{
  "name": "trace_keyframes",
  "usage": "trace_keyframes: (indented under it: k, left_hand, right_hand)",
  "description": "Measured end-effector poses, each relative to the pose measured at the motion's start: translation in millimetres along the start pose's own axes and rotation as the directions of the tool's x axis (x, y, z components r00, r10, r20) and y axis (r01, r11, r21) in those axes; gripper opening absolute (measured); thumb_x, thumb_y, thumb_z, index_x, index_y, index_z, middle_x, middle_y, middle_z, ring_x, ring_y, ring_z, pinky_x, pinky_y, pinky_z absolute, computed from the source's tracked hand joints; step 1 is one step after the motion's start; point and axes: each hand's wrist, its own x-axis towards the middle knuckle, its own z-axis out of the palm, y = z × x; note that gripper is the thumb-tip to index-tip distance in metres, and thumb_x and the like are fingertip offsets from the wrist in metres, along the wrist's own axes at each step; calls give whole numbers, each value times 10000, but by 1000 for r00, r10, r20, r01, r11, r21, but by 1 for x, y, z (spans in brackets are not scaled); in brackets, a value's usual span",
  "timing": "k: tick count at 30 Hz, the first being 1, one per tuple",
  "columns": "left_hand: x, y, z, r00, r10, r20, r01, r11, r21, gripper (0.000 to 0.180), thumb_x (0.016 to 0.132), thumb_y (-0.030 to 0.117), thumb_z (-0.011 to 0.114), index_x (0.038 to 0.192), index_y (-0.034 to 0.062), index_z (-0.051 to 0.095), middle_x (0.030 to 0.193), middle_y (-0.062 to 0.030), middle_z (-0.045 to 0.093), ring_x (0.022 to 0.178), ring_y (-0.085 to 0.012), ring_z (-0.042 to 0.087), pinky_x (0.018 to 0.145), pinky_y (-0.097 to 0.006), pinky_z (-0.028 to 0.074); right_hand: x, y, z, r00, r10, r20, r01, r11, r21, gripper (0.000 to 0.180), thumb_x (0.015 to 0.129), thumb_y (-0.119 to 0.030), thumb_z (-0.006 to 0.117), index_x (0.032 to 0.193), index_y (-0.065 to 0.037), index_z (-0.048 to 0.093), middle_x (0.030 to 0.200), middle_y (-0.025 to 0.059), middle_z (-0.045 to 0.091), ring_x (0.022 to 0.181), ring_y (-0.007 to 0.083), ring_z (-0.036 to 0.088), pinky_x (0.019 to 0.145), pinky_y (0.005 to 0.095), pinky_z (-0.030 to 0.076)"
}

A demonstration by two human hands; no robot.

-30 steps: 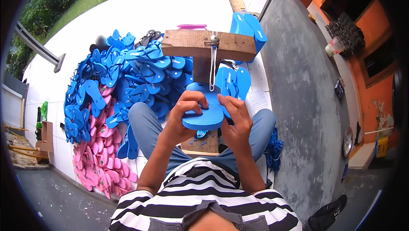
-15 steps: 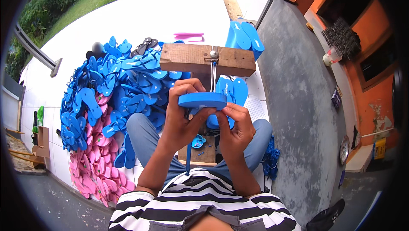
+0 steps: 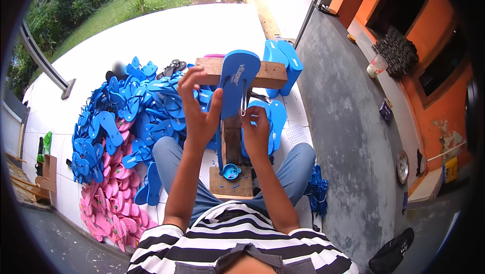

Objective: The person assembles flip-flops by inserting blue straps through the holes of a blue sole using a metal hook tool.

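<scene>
A person in a striped shirt sits on a white tiled floor (image 3: 212,31) and holds a blue flip-flop sole (image 3: 237,82) upright before a wooden stand (image 3: 235,137). The left hand (image 3: 199,112) grips its left edge with fingers spread. The right hand (image 3: 256,132) pinches a metal hook (image 3: 244,103) below the sole. A pile of blue sandals (image 3: 131,117) lies to the left, pink ones (image 3: 108,203) nearer

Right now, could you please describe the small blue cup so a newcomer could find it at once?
Start at the wooden stand between the seated person's knees. On its flat base board, below the upright post, sits the small blue cup. It is the only round, open thing there, unlike the flat sandals piled around.
</scene>
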Motion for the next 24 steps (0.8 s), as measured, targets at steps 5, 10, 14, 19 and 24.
trace_keyframes:
  k: [5,10,14,19,24]
  left_hand:
    - [-31,15,-13,980,-163,113,180,971,-156,168,911,12,636,1074,51,623,1013,-64,632,797,-109,575,647,-251,443]
    - [-40,18,-11,956,-250,152,277,940,-199,154,931,28,624,1085,45,623,1004,-55,635,791,-98,593,642,-237,457]
    - [-46,14,-12,947,-273,171,308,923,-233,149,941,42,619,1090,40,621,1004,-55,635,806,-98,606,651,-240,464]
    - [-57,15,-21,924,-295,245,343,920,-188,145,928,16,608,1070,31,633,1025,-81,643,849,-154,631,694,-277,491]
    - [-69,14,-36,929,-108,354,96,994,52,238,853,-67,588,1054,40,658,1053,-120,646,968,-297,627,806,-363,515]
  right_hand:
    - [-17,-39,-11,946,142,290,-275,826,492,371,1041,-346,500,1189,-15,580,1043,84,648,910,153,651,744,295,545]
    - [4,-61,-17,859,206,468,-493,578,650,419,1038,-357,494,1234,3,583,1077,107,666,901,177,675,731,307,562]
    - [10,-52,-19,843,202,499,-515,573,638,408,1011,-372,551,1180,-4,607,995,76,677,844,162,673,702,297,572]
    - [11,-11,-24,848,149,509,-483,612,626,353,1006,-323,580,1178,-16,606,1030,97,671,875,167,680,725,288,570]
    - [10,-36,-25,876,258,408,-458,713,531,436,1030,-393,504,1225,-11,580,1086,113,662,949,190,673,787,323,555]
